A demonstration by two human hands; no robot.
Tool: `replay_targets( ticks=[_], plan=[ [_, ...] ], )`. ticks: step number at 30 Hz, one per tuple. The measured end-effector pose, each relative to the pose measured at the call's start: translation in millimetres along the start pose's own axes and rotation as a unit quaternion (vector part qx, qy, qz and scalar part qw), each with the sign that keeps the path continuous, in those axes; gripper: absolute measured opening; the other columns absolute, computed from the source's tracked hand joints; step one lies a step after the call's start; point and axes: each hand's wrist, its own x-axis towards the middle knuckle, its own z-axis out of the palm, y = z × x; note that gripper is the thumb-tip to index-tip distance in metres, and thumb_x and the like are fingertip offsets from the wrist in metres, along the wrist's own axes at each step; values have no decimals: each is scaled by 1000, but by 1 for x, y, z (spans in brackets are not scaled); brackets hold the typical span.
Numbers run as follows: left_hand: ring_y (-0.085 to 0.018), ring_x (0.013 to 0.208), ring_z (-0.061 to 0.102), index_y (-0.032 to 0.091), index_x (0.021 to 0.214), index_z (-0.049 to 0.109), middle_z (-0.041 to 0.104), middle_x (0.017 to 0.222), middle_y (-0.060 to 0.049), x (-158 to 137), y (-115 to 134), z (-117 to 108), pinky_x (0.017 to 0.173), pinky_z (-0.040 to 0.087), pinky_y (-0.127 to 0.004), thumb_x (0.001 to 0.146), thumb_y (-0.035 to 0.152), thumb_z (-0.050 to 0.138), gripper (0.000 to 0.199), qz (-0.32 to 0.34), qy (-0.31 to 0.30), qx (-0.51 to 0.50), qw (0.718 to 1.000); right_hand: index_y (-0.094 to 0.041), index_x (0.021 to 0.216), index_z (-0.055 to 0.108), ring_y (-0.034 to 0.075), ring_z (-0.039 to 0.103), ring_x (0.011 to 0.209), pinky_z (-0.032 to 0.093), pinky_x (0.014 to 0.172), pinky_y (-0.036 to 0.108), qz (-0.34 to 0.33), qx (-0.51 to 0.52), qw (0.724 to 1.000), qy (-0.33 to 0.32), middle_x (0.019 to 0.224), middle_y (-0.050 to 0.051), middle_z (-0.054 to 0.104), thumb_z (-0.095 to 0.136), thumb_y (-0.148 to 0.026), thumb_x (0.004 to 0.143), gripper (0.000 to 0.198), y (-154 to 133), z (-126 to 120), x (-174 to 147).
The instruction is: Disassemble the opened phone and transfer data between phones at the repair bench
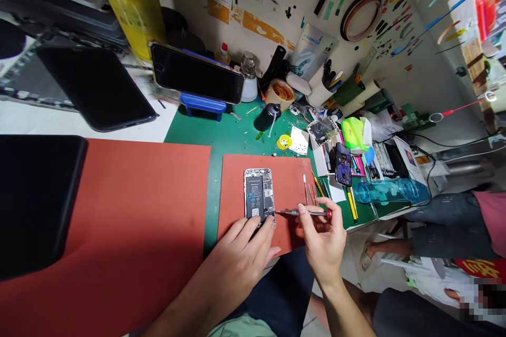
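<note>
An opened smartphone point(255, 195) lies on the right-hand red-brown mat point(233, 184), its dark battery and circuit board bare. My left hand point(241, 258) is closed over the lower end of the phone, fingertips pressing on it and hiding that part. In my right hand point(324, 231) a slim screwdriver point(294, 212) with a red end cap is pinched between thumb and fingers. It lies almost level, its tip at the phone's right edge; whether the tip touches is too small to tell. Just beyond that hand are several thin tools, among them tweezers point(309, 189).
A phone point(197, 73) leans on a blue stand point(203, 105) at the back. Near it stands a black bottle point(267, 117). Along the right edge lie a lit phone point(343, 164) and a blue plastic bottle point(389, 190). Another person's leg point(391, 247) shows at right.
</note>
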Motion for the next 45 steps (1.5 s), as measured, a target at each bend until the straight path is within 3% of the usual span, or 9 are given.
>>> replay_targets(
  ticks=[15, 22, 29, 34, 39, 43, 45],
  plan=[
    [-37, 102, 63, 3, 124, 73, 74, 126, -16, 1, -1, 0, 90, 47, -50, 110, 21, 51, 32, -4, 10, -4, 1000, -20, 125, 56, 16, 78, 75, 68, 74, 28, -18, -21, 1000, 0, 94, 4, 79, 77, -39, 97, 40, 1, -1, -1],
    [-38, 106, 61, 1, 129, 71, 74, 127, -16, 0, 0, 0, 94, 44, -51, 110, 23, 54, 34, -12, -3, -8, 1000, -22, 126, 57, 13, 79, 74, 67, 74, 24, -98, -79, 992, -12, 97, 2, 81, 74, -29, 100, 32, -8, -2, -2],
    [-39, 112, 60, 3, 128, 72, 73, 126, -16, 1, -1, -3, 98, 41, -52, 110, 23, 54, 33, -10, -9, -18, 1000, -22, 132, 55, 15, 81, 88, 67, 83, 22, -255, -183, 948, -54, 103, 4, 80, 71, -15, 101, 36, -33, -2, 3],
    [-39, 113, 58, 3, 130, 71, 71, 132, -17, 0, 0, -2, 98, 40, -53, 109, 21, 55, 32, -16, -9, -29, 999, -20, 130, 55, 17, 78, 80, 64, 73, 27, -327, -242, 907, -110, 100, 6, 78, 64, -13, 104, 29, -50, -2, 11],
    [-39, 115, 58, 2, 132, 69, 70, 135, -17, -2, 1, -1, 100, 40, -53, 109, 17, 54, 32, -23, -3, -41, 999, -17, 126, 55, 18, 74, 82, 60, 73, 31, -350, -246, 882, -200, 99, 8, 74, 56, -10, 105, 22, -58, -3, 20],
    [-39, 115, 58, 4, 129, 71, 72, 129, -16, -4, 1, 1, 100, 41, -54, 108, 19, 57, 30, -25, 1, -46, 999, -17, 112, 56, 14, 60, 62, 48, 59, 29, -401, -279, 859, -156, 79, 1, 66, 65, -15, 104, 13, -55, 0, 26],
    [-39, 114, 58, 7, 125, 74, 71, 129, -16, -4, 1, 1, 100, 40, -53, 107, 15, 54, 28, -20, 1, -53, 998, -17, 109, 56, 15, 58, 63, 46, 59, 30, -404, -275, 859, -153, 79, 2, 64, 66, -17, 103, 11, -54, 1, 29]
  ],
)
